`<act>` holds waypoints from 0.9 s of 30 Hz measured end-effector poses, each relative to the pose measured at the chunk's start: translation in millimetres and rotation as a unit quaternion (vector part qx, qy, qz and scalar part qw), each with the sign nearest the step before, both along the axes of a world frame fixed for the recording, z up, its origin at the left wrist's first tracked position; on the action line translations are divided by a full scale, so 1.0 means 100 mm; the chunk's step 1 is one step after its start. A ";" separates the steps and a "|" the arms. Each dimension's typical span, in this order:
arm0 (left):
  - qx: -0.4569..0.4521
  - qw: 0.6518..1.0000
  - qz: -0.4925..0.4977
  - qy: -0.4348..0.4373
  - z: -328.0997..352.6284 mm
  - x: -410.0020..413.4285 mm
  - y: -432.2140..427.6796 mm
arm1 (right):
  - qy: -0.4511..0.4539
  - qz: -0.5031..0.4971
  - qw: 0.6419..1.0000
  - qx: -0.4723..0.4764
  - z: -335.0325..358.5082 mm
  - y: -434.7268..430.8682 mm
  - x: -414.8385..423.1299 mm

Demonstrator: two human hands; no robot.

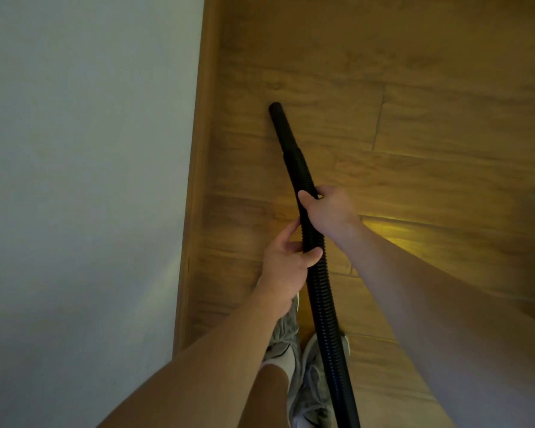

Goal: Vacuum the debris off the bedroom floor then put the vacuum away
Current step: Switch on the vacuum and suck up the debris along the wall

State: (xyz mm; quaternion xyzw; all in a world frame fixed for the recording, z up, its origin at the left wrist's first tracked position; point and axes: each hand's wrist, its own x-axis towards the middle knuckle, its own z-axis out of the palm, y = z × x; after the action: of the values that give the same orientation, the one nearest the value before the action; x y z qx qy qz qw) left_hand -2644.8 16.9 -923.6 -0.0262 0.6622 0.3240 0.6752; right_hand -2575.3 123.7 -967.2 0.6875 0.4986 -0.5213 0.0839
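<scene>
Forearms reach down from the bottom edge to the black ribbed vacuum hose [320, 291], which runs up between grey shoes [286, 335]. Its smooth nozzle [278, 118] points at the wooden floor [430, 118], near the skirting board [198, 180] below a pale wall [74, 149]. Both hands wrap it: the right hand [329, 208] higher, the left hand [286, 267] just behind. No debris shows. The hose trailing between the feet could probably trip the person, and the flexing hose may knock the nozzle against the skirting. No writing is legible.
</scene>
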 end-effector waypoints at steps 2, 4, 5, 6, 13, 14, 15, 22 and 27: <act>0.001 1.000 0.000 -0.003 0.02 0.01 0.04 | -0.002 -0.005 1.000 -0.001 0.01 0.03 0.02; 0.003 1.000 0.002 -0.011 0.05 0.04 0.08 | -0.003 -0.010 1.000 0.000 0.05 0.05 0.05; 0.005 1.000 0.001 -0.013 0.07 0.05 0.09 | -0.004 -0.013 1.000 0.003 0.07 0.06 0.07; 0.007 1.000 -0.001 -0.014 0.10 0.06 0.11 | -0.004 -0.017 1.000 0.007 0.10 0.06 0.08; 0.021 0.999 -0.019 -0.020 0.29 0.24 0.11 | 0.009 -0.047 0.999 0.022 0.33 0.05 0.33; 0.022 0.999 -0.017 -0.024 0.31 0.27 0.10 | 0.011 -0.049 0.998 0.024 0.36 0.04 0.37; 0.024 0.999 -0.016 -0.025 0.33 0.30 0.08 | 0.013 -0.050 0.998 0.026 0.39 0.03 0.42; 0.035 0.999 -0.025 -0.012 0.44 0.56 -0.14 | 0.049 -0.062 0.996 0.034 0.57 -0.18 0.72; 0.013 1.000 0.006 -0.011 0.54 0.74 -0.50 | 0.031 -0.005 0.999 0.016 0.60 -0.50 0.82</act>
State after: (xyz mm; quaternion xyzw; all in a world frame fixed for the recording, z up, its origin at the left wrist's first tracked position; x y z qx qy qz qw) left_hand -2570.5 -32.8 -869.5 -0.0253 0.6503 0.3359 0.6809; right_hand -2493.0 73.5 -906.8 0.6747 0.5054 -0.5351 0.0548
